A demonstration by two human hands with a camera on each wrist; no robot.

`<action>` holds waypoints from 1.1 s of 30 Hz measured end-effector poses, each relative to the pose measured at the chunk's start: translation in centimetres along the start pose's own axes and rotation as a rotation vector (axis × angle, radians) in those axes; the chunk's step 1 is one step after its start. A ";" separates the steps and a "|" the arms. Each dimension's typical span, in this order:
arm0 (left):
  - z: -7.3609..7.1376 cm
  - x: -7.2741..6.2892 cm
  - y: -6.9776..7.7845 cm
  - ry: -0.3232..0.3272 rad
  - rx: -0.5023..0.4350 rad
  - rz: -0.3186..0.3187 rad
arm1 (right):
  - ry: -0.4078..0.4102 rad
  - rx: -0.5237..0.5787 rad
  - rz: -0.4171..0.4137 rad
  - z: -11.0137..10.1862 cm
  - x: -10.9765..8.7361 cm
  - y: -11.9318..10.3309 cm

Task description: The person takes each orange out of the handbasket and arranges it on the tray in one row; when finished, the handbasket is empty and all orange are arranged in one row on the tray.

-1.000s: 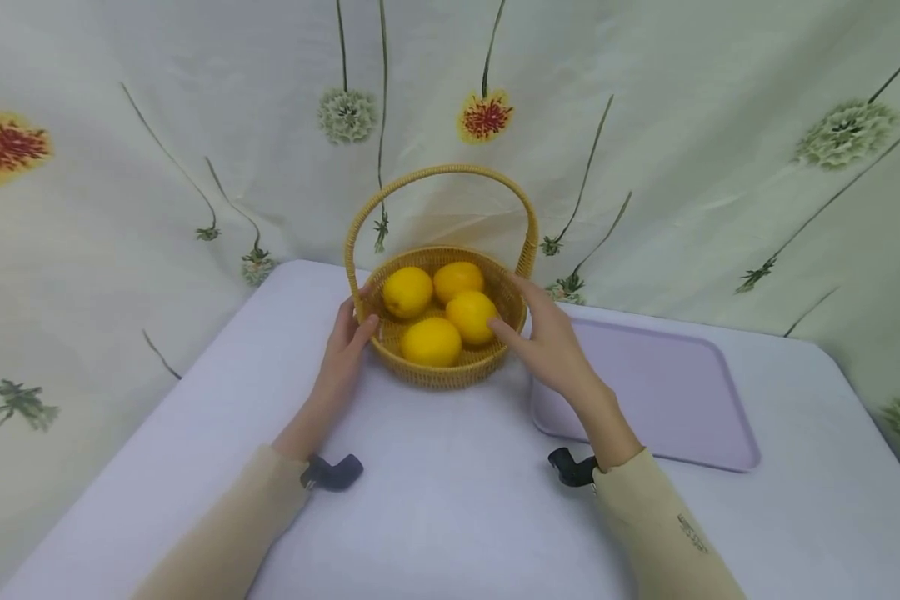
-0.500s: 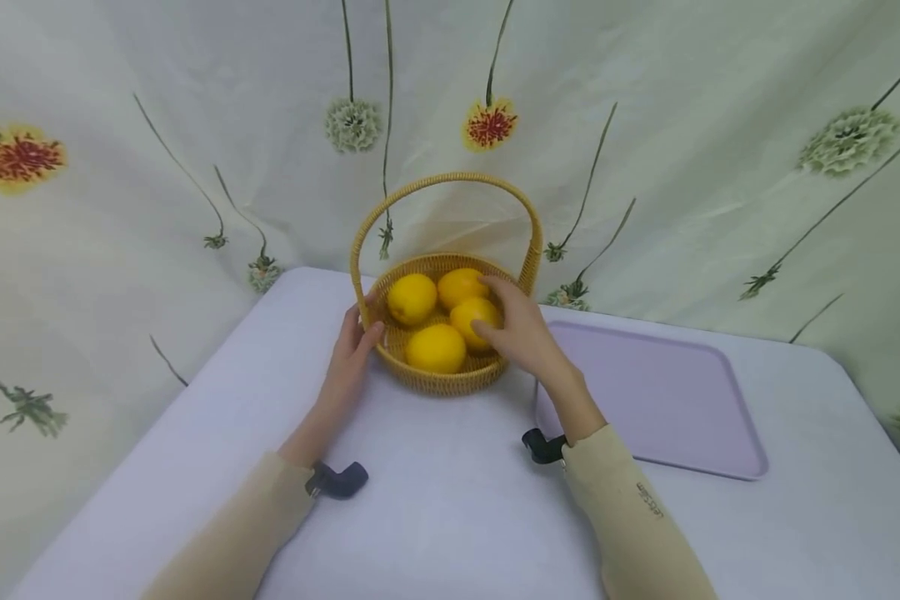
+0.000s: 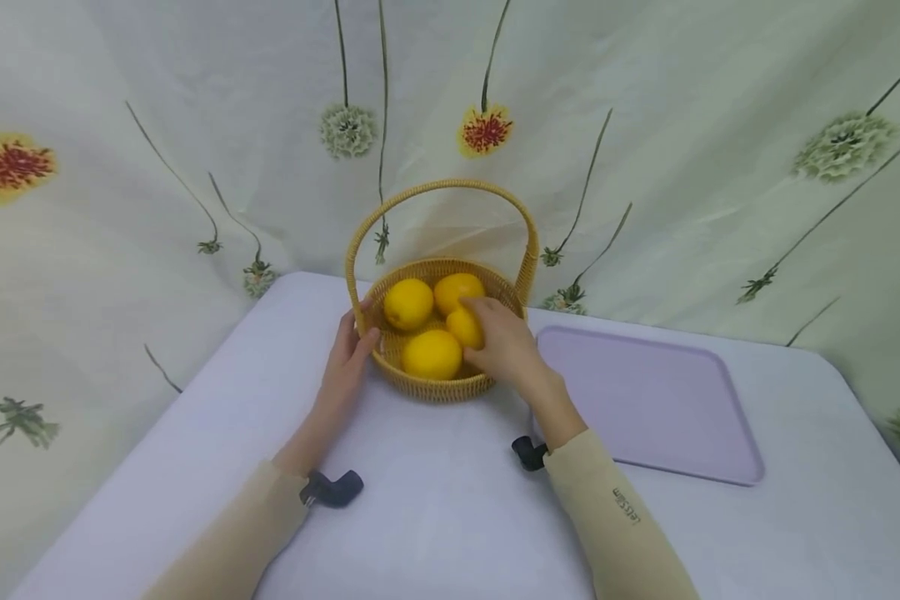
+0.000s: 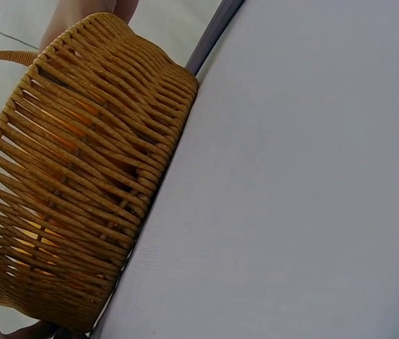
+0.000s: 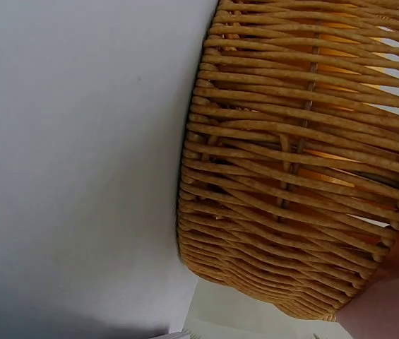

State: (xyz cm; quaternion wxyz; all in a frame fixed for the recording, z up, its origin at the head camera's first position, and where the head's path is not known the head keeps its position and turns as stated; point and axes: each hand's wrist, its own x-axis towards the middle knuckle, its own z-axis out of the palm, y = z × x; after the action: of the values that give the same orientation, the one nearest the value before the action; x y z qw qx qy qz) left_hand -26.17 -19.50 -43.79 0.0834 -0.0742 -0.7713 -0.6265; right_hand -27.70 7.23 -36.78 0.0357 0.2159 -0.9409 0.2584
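Wicker basket (image 3: 438, 390): in the head view, stands upright on the pale table (image 3: 427, 517), its handle (image 3: 450, 183) arching toward twelve o'clock.
Gripped lemon (image 3: 462, 329): lies toward three o'clock inside the basket, pinched by the thumb and fingers of the right hand (image 3: 504, 343); contact with the basket floor is hidden.
Remaining fruit: the ten o'clock lemon (image 3: 408, 303), the one o'clock lemon (image 3: 457, 292) and the seven o'clock lemon (image 3: 432, 355) lie in the same basket.
Left hand (image 3: 341, 362): holds the rim near nine o'clock, thumb and fingers on either side of the handle's foot.
Lilac tray (image 3: 648, 404): lies flat on the table, just beside the basket, between three and four o'clock from it.
Beige sleeves (image 3: 232, 533): enter from seven and five o'clock.
Flowered cloth (image 3: 270, 167): hangs behind the table, across twelve o'clock.
Woven wall (image 4: 93, 162): in the left wrist view, fills the nine o'clock side, yellow-orange showing through its gaps; table surface spreads at three o'clock.
Woven strands (image 5: 298, 155): in the right wrist view, occupy two to five o'clock; skin shows at four o'clock, blurred, so finger posture cannot be told there.
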 end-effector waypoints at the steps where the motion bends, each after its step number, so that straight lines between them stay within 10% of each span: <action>1: 0.1 -0.1 -0.1 0.003 0.009 0.000 | 0.009 -0.005 0.005 0.1 -0.1 0.1; 18: 0.1 -0.3 0.4 -0.009 0.027 -0.005 | -0.027 -0.065 0.075 0.0 -0.1 -0.4; 33: 0.3 -0.3 0.4 -0.008 0.024 0.007 | 0.101 0.038 0.076 0.4 -0.5 -0.2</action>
State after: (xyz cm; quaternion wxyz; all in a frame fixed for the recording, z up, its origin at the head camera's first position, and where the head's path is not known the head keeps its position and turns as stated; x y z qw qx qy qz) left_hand -25.80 -19.13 -43.58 0.0833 -0.0784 -0.7790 -0.6165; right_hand -27.15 7.04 -37.09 0.0690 0.1675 -0.9403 0.2881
